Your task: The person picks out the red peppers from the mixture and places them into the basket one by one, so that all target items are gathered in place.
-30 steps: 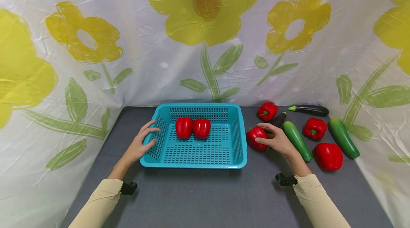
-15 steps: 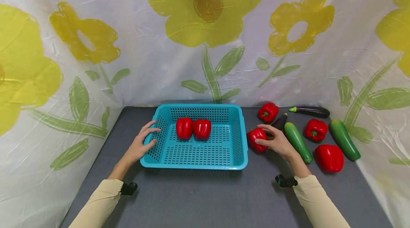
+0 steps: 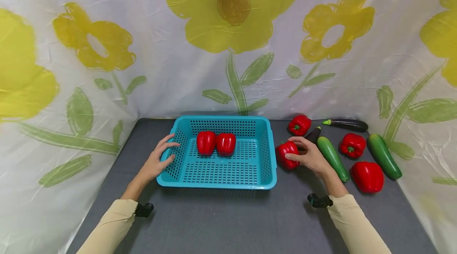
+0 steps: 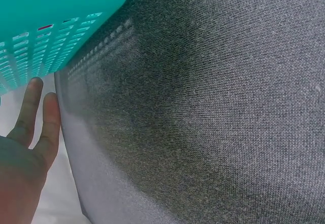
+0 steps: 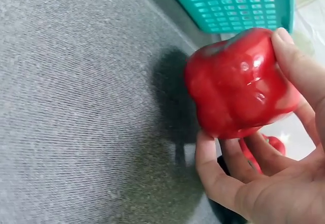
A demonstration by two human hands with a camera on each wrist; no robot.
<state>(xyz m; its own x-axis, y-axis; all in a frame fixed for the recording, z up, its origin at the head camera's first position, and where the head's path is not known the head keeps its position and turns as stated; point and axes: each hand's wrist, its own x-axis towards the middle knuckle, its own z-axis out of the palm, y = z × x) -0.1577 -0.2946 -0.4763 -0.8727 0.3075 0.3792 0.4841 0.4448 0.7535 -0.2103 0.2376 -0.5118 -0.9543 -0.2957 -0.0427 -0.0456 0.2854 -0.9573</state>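
A red bell pepper (image 3: 287, 154) is gripped by my right hand (image 3: 310, 156), just outside the right side of a turquoise plastic basket (image 3: 221, 183). In the right wrist view the thumb and fingers lie around the same bell pepper (image 5: 238, 84). At the basket's left rim rests my left hand (image 3: 155, 160), its fingers spread and fairly straight. The left wrist view shows two of its fingers (image 4: 50, 117) near the perforated wall. Inside the basket, two red bell peppers (image 3: 206, 143) (image 3: 226, 144) sit side by side toward the back.
Right of the basket lie more red bell peppers (image 3: 299, 124) (image 3: 352, 145) (image 3: 367, 177), two eggplants (image 3: 345, 124) (image 3: 314, 135) and two green zucchini (image 3: 333, 158) (image 3: 384, 156). All of this is on a grey cloth-covered table (image 3: 221, 222). A flowered curtain hangs behind.
Almost nothing differs. Both hands keep their places, the right one still holding the bell pepper; the view shifts only slightly.
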